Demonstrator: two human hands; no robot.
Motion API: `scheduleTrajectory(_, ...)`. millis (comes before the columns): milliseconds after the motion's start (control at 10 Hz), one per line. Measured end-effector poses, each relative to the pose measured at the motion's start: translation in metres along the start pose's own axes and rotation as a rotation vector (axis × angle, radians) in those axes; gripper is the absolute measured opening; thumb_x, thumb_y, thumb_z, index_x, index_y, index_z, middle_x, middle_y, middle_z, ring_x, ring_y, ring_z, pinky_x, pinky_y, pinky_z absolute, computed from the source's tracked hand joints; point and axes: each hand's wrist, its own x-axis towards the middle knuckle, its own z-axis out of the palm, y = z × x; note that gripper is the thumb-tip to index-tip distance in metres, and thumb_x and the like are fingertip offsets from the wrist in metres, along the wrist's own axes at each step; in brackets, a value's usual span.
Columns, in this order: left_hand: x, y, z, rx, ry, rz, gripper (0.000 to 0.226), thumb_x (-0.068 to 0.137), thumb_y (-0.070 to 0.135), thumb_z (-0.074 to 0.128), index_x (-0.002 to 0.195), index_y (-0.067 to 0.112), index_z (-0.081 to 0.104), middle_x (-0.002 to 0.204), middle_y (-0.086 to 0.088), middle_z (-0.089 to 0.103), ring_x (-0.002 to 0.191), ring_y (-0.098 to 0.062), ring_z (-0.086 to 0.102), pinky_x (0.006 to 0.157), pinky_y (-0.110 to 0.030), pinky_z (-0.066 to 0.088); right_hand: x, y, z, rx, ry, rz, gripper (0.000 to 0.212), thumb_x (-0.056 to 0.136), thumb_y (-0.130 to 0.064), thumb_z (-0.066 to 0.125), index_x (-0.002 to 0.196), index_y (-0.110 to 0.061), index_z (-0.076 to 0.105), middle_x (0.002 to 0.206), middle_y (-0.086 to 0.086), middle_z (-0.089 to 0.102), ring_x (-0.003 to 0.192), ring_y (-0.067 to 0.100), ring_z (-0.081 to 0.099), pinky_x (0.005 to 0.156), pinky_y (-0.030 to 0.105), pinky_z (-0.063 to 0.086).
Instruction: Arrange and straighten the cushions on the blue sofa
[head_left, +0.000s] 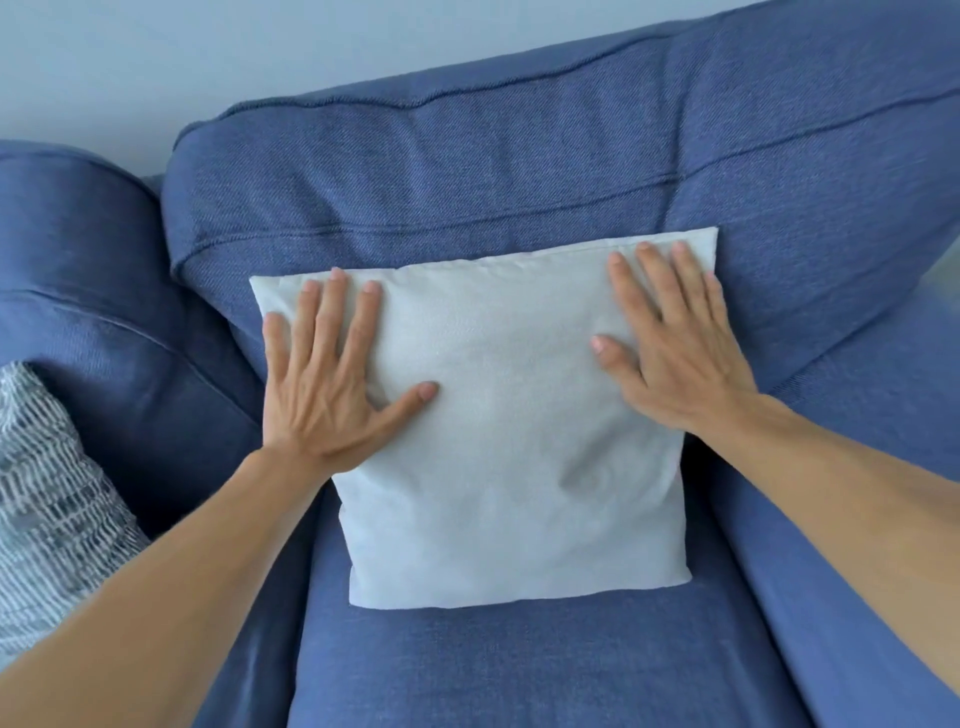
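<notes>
A pale grey square cushion (509, 441) leans upright against the back cushion of the blue sofa (467, 171), its lower edge on the seat. My left hand (332, 374) lies flat on the cushion's upper left part, fingers straight and spread. My right hand (670, 338) presses flat on its upper right part, fingertips near the top corner. Neither hand grips the fabric. At the left edge a grey-and-white patterned cushion (57, 499) stands on the adjoining seat.
The sofa's right armrest (872, 467) runs down the right side. A second blue back cushion (88, 270) fills the left. A pale wall (208, 57) rises behind the sofa. Bare blue seat (519, 670) lies in front of the grey cushion.
</notes>
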Motion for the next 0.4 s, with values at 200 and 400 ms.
scheduleTrajectory(200, -0.01, 0.007, -0.01, -0.031, 0.005, -0.023, 0.104, 0.075, 0.087, 0.018, 0.155, 0.021, 0.007, 0.162, -0.008, 0.005, 0.149, -0.031, 0.007, 0.115, -0.059, 0.008, -0.01, -0.01, -0.014, 0.017, -0.011, 0.025, 0.077, 0.089, -0.058, 0.026, 0.153, -0.014, 0.023, 0.158, 0.014, 0.021, 0.146, 0.039, 0.013, 0.114, 0.055, 0.016)
scheduleTrajectory(400, -0.024, 0.012, -0.039, -0.069, 0.015, 0.002, 0.104, 0.075, 0.085, 0.025, 0.155, 0.023, 0.003, 0.163, -0.006, 0.005, 0.149, -0.03, 0.007, 0.116, -0.058, 0.007, -0.024, -0.029, -0.052, 0.027, 0.013, 0.041, 0.074, 0.092, -0.057, 0.022, 0.154, -0.015, 0.021, 0.157, 0.015, 0.021, 0.145, 0.04, 0.015, 0.113, 0.055, 0.018)
